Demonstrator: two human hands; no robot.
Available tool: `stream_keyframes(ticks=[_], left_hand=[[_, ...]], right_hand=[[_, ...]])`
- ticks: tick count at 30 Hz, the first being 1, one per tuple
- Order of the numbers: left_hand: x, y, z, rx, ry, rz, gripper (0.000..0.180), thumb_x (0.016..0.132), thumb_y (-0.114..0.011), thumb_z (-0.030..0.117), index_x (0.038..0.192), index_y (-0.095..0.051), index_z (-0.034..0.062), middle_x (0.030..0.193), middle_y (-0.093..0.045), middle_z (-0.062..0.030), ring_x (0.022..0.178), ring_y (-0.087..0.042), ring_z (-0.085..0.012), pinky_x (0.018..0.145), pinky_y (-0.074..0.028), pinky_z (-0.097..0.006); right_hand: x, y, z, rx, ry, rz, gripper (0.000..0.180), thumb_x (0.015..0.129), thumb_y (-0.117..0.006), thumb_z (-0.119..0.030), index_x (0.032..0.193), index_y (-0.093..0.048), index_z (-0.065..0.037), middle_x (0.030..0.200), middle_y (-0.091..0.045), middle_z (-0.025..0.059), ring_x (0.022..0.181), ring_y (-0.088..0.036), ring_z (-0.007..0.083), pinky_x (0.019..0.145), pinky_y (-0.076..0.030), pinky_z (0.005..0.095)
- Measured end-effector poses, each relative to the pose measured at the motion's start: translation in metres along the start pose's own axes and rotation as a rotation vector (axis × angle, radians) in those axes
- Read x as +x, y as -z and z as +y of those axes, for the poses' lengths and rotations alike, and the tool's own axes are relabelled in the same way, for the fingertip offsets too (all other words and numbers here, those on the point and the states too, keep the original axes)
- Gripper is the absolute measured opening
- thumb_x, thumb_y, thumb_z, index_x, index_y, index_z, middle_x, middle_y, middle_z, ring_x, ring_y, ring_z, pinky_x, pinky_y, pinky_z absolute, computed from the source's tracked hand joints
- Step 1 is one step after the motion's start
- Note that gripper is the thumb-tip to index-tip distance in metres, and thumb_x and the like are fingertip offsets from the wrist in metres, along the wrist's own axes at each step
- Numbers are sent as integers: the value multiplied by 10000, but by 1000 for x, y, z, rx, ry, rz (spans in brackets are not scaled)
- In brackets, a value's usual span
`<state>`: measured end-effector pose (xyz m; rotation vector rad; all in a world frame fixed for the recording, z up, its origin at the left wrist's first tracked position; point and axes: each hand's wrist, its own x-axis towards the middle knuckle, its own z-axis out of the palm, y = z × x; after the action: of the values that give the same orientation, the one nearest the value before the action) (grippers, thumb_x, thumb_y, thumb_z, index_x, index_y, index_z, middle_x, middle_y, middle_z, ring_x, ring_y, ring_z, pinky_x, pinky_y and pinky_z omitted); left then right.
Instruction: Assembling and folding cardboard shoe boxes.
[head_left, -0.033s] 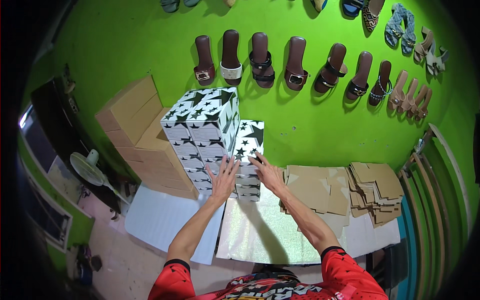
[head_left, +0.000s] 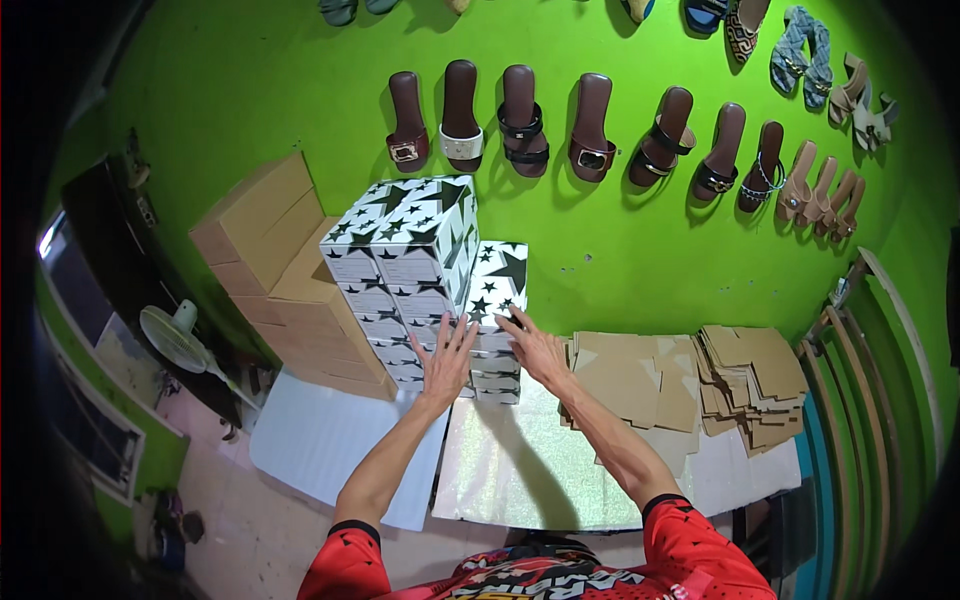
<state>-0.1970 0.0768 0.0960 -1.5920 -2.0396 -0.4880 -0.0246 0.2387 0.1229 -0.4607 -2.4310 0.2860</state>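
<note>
The open left hand and open right hand flank the front of a short stack of white, black-starred, rectangular cardboard boxes, just right of a taller matching stack; firm contact is unclear. Light, even pressure should square the edges without denting them.
</note>
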Motion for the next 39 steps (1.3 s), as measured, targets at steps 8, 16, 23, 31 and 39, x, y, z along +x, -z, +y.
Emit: stream_keyframes(ticks=[8, 16, 23, 31, 39], left_hand=[[-2, -5, 3, -83, 29, -1, 754, 923, -674, 126, 1623, -417, 233, 1718, -327, -14, 1613, -219, -292, 1107, -3, -863], [-3, -5, -1, -64, 84, -86, 752, 959, -673, 194, 1646, -372, 259, 1741, -275, -4, 1628, -154, -310, 1121, 62, -841], [-4, -2, 0, -26, 75, -94, 765, 960, -659, 213, 1657, -346, 238, 1759, -228, -5, 1635, -117, -315, 1113, 53, -851], [-3, 7, -6, -102, 51, -132, 784, 932, -634, 217, 1658, -341, 190, 1758, -224, -31, 1632, -117, -331, 1108, 36, -867], [-68, -31, 27, -371, -167, -94, 708, 935, -688, 248, 1601, -446, 239, 1735, -260, -124, 1616, -168, -380, 1142, 62, -827]], right_hand=[[1, 8, -4, 68, -116, -106, 572, 944, -694, -144, 1482, -594, -309, 1562, -528, 103, 1058, -729, 393, 810, -627, 503], [5, 5, -4, 59, -64, -97, 586, 941, -690, -144, 1491, -587, -318, 1554, -537, 108, 985, -746, 375, 772, -625, 488], [4, 10, -12, 27, -81, -78, 591, 937, -685, -135, 1493, -582, -308, 1568, -525, 99, 938, -756, 362, 736, -620, 487], [-12, -5, -22, 43, -75, 70, 771, 930, -751, -239, 1616, -402, -279, 1689, -336, 154, 1182, -670, 387, 856, -611, 461], [-110, -27, -27, -88, -311, 103, 798, 965, -711, -390, 1644, -350, -178, 1691, -291, 213, 1428, -442, 471, 1173, -398, 540]])
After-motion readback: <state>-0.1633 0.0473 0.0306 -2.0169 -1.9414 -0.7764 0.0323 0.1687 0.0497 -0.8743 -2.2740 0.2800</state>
